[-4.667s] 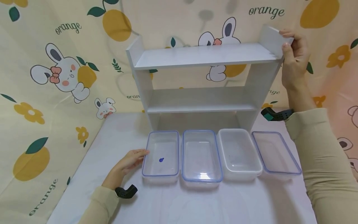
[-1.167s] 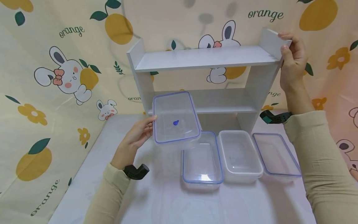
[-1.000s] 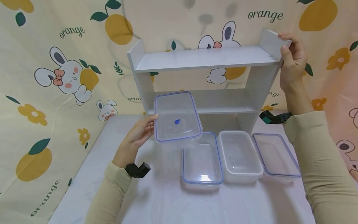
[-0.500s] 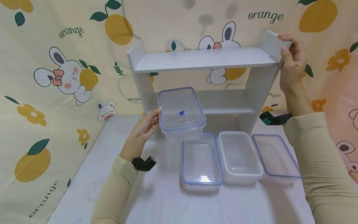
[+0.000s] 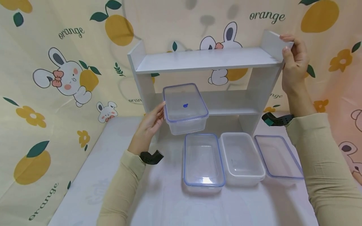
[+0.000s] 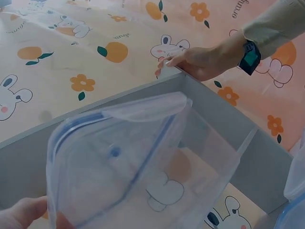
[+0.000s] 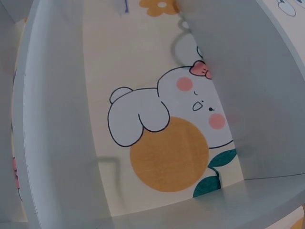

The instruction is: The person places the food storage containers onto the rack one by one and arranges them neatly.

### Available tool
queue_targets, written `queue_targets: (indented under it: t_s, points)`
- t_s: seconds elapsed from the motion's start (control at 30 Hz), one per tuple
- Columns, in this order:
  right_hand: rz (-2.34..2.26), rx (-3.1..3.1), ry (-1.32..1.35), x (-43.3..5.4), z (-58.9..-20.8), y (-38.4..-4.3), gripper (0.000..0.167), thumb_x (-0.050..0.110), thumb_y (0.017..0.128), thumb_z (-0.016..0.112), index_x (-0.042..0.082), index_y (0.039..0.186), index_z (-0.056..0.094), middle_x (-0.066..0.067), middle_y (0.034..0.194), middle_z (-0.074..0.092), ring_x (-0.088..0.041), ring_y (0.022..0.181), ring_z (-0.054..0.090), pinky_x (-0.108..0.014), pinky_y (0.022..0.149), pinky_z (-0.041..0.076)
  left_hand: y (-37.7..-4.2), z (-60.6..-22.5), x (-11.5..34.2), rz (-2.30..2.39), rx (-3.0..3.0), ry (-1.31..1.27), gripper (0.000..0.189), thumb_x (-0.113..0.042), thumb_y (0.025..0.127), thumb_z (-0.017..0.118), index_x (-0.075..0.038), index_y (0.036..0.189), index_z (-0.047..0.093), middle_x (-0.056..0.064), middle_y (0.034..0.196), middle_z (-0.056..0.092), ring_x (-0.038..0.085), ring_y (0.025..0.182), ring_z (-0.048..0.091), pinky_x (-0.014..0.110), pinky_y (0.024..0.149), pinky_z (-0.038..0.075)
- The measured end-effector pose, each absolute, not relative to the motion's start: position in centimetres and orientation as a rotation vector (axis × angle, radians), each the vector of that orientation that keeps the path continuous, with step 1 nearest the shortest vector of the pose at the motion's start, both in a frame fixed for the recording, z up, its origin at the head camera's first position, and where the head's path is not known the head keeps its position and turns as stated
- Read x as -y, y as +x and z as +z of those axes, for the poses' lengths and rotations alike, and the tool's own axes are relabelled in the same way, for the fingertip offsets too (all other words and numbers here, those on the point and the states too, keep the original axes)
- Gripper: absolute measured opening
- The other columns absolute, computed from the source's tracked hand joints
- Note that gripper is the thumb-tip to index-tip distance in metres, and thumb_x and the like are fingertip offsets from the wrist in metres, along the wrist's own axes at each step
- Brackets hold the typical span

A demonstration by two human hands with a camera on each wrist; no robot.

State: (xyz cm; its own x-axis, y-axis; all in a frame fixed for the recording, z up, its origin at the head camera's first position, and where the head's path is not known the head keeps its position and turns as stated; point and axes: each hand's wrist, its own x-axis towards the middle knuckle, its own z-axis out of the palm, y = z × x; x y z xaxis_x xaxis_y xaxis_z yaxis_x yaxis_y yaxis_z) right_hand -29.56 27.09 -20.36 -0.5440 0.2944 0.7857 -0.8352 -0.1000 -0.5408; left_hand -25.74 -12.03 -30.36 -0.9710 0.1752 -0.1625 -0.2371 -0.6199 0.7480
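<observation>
My left hand (image 5: 148, 127) grips the left side of a clear plastic food container (image 5: 186, 125) whose lid has a blue seal and a small blue valve. The container is raised in front of the white shelf unit (image 5: 203, 61), overlapping its middle board at the left in the head view. In the left wrist view the thumb (image 6: 28, 212) lies at the edge of the container's lid. My right hand (image 5: 295, 66) holds the top of the shelf's right side panel, thumb in front. In the right wrist view only the shelf's boards (image 7: 62, 119) and the cloth behind show.
On the white table (image 5: 198, 208) stand a blue-rimmed container (image 5: 203, 160), a container with a whitish rim (image 5: 242, 157) and another blue-rimmed one (image 5: 278, 157), side by side before the shelf. A printed cloth (image 5: 70, 125) hangs behind and to the left.
My left hand has lifted the container from the table's left spot, then moved it up, away and slightly right toward the shelf. The right hand keeps its hold on the side panel.
</observation>
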Motion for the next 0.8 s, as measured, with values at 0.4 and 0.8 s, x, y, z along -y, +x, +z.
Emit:
queue_targets:
  t_s: [0.4,0.8]
  points:
    - [1.796,1.328,0.634,-26.4,-20.2,-29.1,0.023,-0.005,0.093,0.043,0.003,0.105,0.06,-0.008,0.118,0.059,-0.024,0.125,0.047,-0.027,0.12,0.029,-26.1,-30.3,11.6,2.656,-1.26,-0.03,0.023,-0.011,0.098,0.051,-0.005,0.12,0.055,-0.001,0.114,0.062,0.007,0.106,0.057,0.016,0.088,0.051]
    - [1.749,1.342,0.614,-27.2,-20.4,-30.1,0.025,-0.005,0.093,0.042,0.005,0.105,0.061,-0.007,0.118,0.061,-0.026,0.125,0.048,-0.028,0.119,0.032,-25.9,-30.3,11.2,2.699,-1.349,-0.114,0.057,-0.004,0.097,0.049,0.001,0.149,0.025,0.003,0.126,0.042,0.006,0.099,0.049,0.011,0.083,0.046]
